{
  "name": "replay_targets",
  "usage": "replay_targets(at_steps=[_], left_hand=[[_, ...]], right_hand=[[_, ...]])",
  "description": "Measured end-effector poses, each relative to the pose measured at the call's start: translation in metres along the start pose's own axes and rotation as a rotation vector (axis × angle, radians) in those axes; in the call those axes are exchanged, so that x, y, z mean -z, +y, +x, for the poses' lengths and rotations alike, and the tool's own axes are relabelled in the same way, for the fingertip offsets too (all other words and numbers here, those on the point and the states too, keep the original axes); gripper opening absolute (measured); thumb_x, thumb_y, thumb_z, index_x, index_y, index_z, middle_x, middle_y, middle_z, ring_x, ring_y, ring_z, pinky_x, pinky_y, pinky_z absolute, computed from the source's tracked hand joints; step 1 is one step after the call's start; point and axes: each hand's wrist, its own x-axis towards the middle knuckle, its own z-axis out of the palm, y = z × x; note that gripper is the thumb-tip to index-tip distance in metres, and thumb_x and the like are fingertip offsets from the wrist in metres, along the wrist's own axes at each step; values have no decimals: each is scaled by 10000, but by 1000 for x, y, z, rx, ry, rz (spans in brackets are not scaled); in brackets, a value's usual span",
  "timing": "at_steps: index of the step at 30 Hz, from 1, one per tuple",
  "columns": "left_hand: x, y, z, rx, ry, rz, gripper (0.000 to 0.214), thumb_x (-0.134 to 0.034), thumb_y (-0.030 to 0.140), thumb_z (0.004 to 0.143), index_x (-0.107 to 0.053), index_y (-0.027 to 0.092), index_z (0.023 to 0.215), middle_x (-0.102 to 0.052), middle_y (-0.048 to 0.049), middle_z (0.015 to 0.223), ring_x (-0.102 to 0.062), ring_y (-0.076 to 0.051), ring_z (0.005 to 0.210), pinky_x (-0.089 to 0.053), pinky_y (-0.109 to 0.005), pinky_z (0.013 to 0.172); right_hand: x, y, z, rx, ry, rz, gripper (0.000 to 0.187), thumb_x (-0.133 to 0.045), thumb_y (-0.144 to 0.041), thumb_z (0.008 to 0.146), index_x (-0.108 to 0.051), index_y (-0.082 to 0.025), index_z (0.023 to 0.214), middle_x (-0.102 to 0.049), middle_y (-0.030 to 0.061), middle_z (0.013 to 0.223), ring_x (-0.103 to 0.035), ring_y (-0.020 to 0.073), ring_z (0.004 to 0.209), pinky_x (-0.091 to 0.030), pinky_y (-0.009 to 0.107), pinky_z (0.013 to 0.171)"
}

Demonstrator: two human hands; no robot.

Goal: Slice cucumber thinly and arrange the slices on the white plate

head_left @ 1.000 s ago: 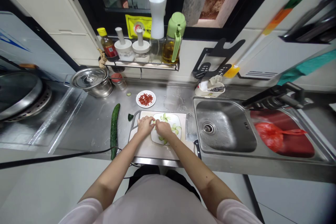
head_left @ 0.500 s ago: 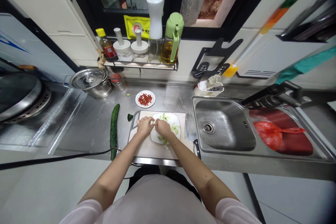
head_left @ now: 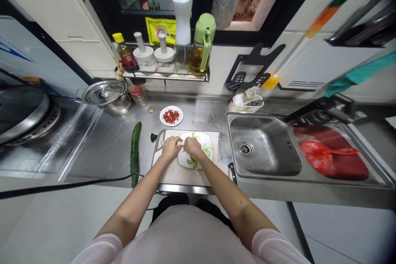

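Note:
Both hands meet over a white plate [head_left: 206, 143] of cucumber slices [head_left: 206, 149] that rests on a pale cutting board [head_left: 173, 173]. My left hand [head_left: 169, 147] sits at the plate's left rim, fingers curled and pinched. My right hand [head_left: 192, 147] hovers over the plate's left half, its fingertips pinched against the left hand's. Something small and green shows between the fingertips, too small to name. A whole cucumber [head_left: 135, 152] lies on the steel counter left of the board.
A knife [head_left: 228, 160] lies along the board's right edge beside the sink [head_left: 262, 150]. A small dish of red chillies [head_left: 171, 116] sits behind the board. A lidded pot [head_left: 108, 95] stands back left, a condiment rack [head_left: 167, 60] above. A red bag [head_left: 321, 157] fills the right basin.
Both hands stay pinched together over the plate; the right hand shifted slightly. More slices show arranged at the plate's near edge.

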Motion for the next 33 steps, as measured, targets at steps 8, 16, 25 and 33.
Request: replay_targets(at_steps=[8, 16, 25, 33], left_hand=[[-1, -7, -2, 35, 119, -92, 193, -585, 307, 855, -677, 282, 1023, -632, -37, 945, -566, -229, 982, -325, -363, 866], [-6, -4, -6, 73, 143, -70, 200, -622, 302, 823, -666, 266, 1015, -638, -46, 965, -560, -242, 995, -323, -370, 875], [-6, 0, -4, 90, 124, -41, 193, -624, 293, 815, -663, 265, 1001, -636, -50, 977, -557, -249, 1013, -318, -380, 884], [-4, -1, -7, 113, 142, -74, 186, -622, 323, 819, -665, 264, 990, -635, -51, 968, -556, -246, 992, -318, -384, 883]], right_hand=[[0, 19, -13, 67, 100, 60, 205, -471, -230, 924, -639, -213, 1039, -697, 46, 970, -603, 158, 842, -315, 234, 616], [-14, 13, -13, 63, 112, -2, 211, -444, -292, 949, -630, -230, 1027, -691, 48, 956, -606, 168, 824, -313, 237, 615], [-17, 12, -11, 59, 111, -21, 201, -442, -288, 949, -621, -223, 1012, -687, 51, 941, -609, 176, 837, -316, 243, 619], [-18, 10, -19, -1, 100, -14, 166, -487, -332, 937, -591, -218, 997, -680, 44, 914, -610, 178, 845, -315, 248, 615]])
